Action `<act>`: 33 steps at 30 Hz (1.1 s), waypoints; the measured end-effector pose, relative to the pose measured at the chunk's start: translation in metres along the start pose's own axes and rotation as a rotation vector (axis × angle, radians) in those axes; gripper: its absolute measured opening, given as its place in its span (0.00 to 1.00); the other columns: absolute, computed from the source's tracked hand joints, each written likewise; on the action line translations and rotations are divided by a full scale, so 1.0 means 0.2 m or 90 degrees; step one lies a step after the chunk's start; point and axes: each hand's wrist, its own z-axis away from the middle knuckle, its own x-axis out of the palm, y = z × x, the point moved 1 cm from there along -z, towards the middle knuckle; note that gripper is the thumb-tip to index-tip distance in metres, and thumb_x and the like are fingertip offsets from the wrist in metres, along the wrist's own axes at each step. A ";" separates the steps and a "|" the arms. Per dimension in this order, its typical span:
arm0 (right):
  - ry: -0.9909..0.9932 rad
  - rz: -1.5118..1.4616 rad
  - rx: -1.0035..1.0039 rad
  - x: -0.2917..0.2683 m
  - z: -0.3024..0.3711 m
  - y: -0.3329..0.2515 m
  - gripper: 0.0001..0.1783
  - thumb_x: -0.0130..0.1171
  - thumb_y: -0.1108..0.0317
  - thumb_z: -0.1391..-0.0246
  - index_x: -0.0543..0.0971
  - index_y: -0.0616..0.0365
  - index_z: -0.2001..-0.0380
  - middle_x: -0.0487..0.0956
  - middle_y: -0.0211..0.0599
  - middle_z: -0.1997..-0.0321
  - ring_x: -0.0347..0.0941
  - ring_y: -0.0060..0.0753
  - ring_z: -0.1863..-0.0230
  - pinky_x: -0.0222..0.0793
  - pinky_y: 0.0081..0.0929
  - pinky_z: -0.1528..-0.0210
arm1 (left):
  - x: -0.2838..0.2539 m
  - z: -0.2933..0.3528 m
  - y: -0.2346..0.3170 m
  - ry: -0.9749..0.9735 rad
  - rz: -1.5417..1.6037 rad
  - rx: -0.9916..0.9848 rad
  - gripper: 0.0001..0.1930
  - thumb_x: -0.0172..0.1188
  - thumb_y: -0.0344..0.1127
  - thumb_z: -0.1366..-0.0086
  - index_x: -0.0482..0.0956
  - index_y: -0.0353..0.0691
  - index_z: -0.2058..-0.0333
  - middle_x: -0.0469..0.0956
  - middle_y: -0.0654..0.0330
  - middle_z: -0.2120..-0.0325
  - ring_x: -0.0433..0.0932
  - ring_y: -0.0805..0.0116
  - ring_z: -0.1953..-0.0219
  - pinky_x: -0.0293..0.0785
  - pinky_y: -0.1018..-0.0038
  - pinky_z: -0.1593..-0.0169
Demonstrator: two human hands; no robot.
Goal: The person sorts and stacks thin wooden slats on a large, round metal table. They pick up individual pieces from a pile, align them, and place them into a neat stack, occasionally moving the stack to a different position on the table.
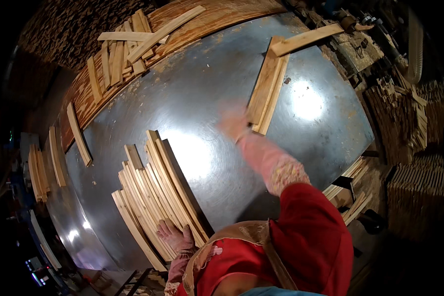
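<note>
My left hand, in a pale pink glove, lies with its fingers spread on the near end of a row of narrow wooden strips. The strips stand side by side on the shiny metal table, their far ends uneven. My right hand reaches out over the middle of the table, smeared by motion, so its fingers cannot be made out. Just right of it lie long wooden boards side by side. Another board rests slantwise across their far end.
Beyond the table's far left edge, a jumbled pile of strips lies on a reddish-brown wooden board. A single strip sits at the left edge. Machinery is at the far right, with stacked wood beside the table.
</note>
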 end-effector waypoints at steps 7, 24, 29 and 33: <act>0.059 -0.004 0.472 -0.12 0.15 0.65 0.42 0.75 0.51 0.49 0.69 0.51 0.34 0.76 0.50 0.37 0.76 0.61 0.39 0.76 0.50 0.38 | 0.03 -0.01 -0.01 0.068 -0.001 0.031 0.48 0.64 0.60 0.36 0.63 0.31 0.28 0.58 0.39 0.25 0.51 0.32 0.23 0.39 0.36 0.22; -0.237 -0.279 0.200 -0.10 1.19 -0.14 0.56 0.68 0.66 0.47 0.51 0.57 0.18 0.72 0.59 0.27 0.76 0.53 0.36 0.72 0.42 0.32 | -0.16 0.03 0.45 -0.089 -0.038 0.639 0.28 0.57 0.62 0.30 0.83 0.46 0.46 0.82 0.56 0.47 0.74 0.55 0.36 0.42 0.39 0.22; -0.397 -0.913 0.227 -0.08 1.24 -0.21 0.53 0.61 0.70 0.43 0.50 0.57 0.17 0.74 0.45 0.29 0.75 0.35 0.39 0.72 0.30 0.35 | -0.23 -0.05 0.44 -0.187 -0.349 0.677 0.35 0.44 0.71 0.25 0.87 0.49 0.45 0.83 0.60 0.46 0.72 0.59 0.33 0.34 0.39 0.20; -0.448 -0.951 0.187 -0.03 1.28 -0.35 0.48 0.59 0.68 0.42 0.57 0.59 0.19 0.76 0.44 0.30 0.73 0.37 0.35 0.70 0.33 0.32 | -0.30 -0.07 0.36 -0.157 -0.371 0.675 0.34 0.39 0.66 0.20 0.88 0.49 0.44 0.82 0.61 0.45 0.71 0.59 0.31 0.33 0.36 0.20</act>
